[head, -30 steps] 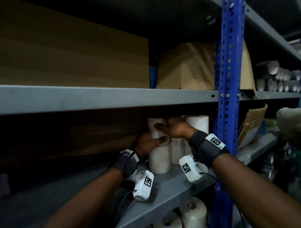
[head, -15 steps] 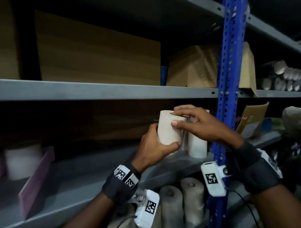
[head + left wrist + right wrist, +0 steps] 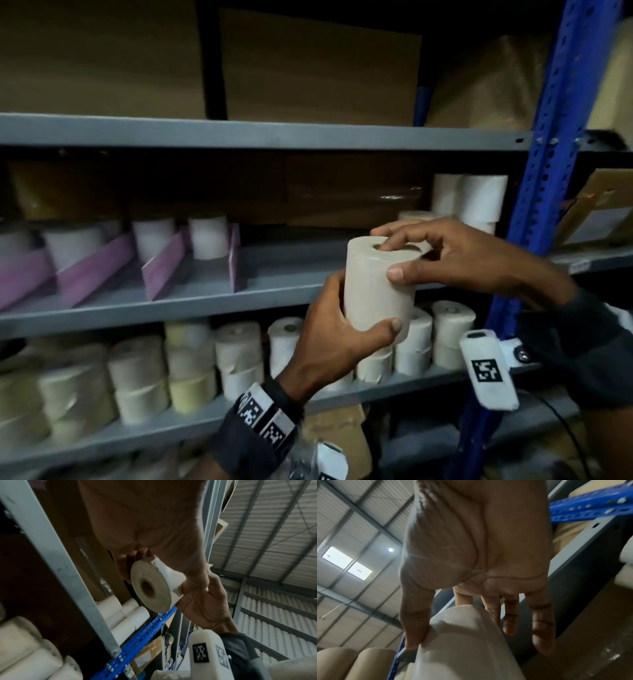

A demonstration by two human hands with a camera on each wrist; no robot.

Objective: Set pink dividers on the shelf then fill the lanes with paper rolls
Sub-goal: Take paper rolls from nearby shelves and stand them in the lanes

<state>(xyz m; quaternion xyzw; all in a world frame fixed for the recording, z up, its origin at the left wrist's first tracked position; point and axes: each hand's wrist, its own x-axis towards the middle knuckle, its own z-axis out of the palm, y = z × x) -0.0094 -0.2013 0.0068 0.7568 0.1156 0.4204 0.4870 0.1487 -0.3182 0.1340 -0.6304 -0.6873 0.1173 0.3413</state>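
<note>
I hold one beige paper roll [image 3: 376,291] upright in front of the grey middle shelf [image 3: 274,294]. My left hand [image 3: 356,322] grips its lower side, thumb across the front. My right hand [image 3: 394,260] pinches its top, thumb on the side and a fingertip at the core hole. The left wrist view shows the paper roll's [image 3: 150,586] hollow end under the left hand [image 3: 150,540]. In the right wrist view the right hand's fingers [image 3: 510,615] reach over the paper roll [image 3: 467,642]. Pink dividers [image 3: 164,267] stand on the shelf to the left, with white rolls [image 3: 207,236] at the back of their lanes.
A stack of white rolls [image 3: 479,198] stands at the shelf's right end by the blue upright [image 3: 548,171]. The shelf below [image 3: 376,394] is packed with several stacked rolls. Cardboard boxes [image 3: 318,68] fill the shelf above. Bare shelf lies right of the last pink divider [image 3: 234,260].
Both hands lifted the roll off the stack by the blue upright and drew it out of the shelf to the left. The view has swung left and down, bringing the dividers into sight.
</note>
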